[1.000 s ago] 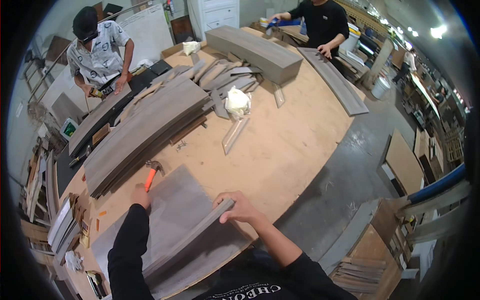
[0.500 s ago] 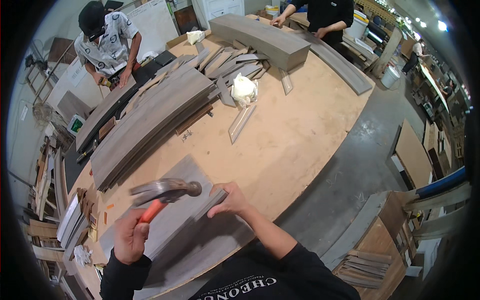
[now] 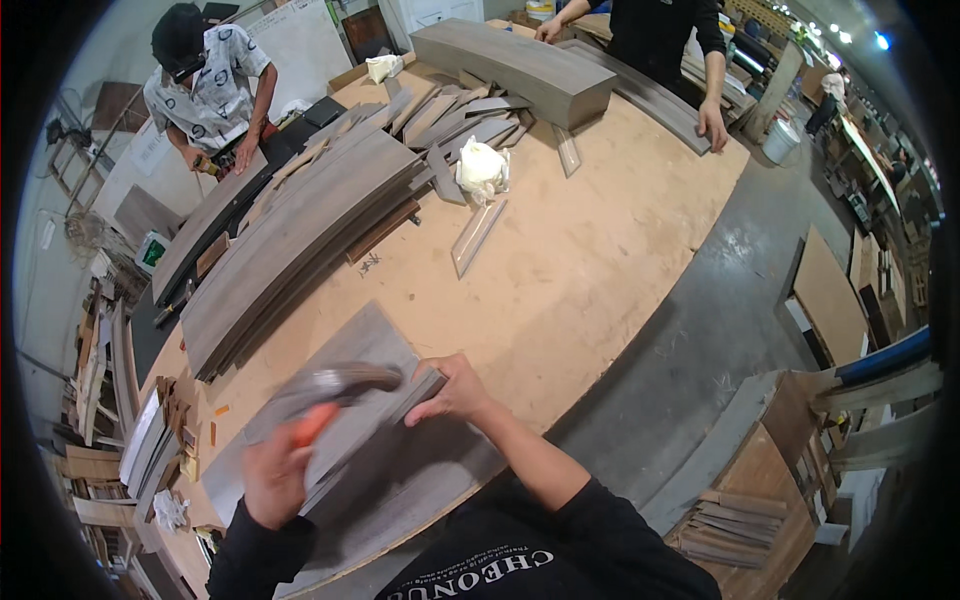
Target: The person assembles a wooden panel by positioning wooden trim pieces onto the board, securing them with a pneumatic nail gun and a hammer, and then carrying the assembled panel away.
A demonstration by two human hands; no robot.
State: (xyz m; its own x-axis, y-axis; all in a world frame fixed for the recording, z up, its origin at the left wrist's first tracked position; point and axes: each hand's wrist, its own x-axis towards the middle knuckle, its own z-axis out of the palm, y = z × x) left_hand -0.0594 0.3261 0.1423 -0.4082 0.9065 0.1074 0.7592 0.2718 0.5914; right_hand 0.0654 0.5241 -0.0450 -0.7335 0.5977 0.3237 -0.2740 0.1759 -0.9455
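My left hand (image 3: 277, 470) grips a claw hammer (image 3: 350, 379) by its orange handle, both smeared by motion. The hammer's head is over the grey wooden board assembly (image 3: 365, 437) close to its far end; whether it touches cannot be made out. My right hand (image 3: 447, 388) is closed around that far end, thumb and fingers on either side. Beneath the assembly lies a wide flat grey panel (image 3: 352, 335) at the table's near edge.
Long grey boards (image 3: 300, 230) are stacked at the left on the tan table (image 3: 560, 300). Beyond lie a pile of wood offcuts (image 3: 470, 112), a white plastic bag (image 3: 482, 170) and a long box-shaped grey beam (image 3: 520, 75). Two co-workers handle boards across the table.
The hammer has dropped slightly and swung toward the board's end. My right hand keeps its hold. The far co-worker's hand has moved to the near end of a long board.
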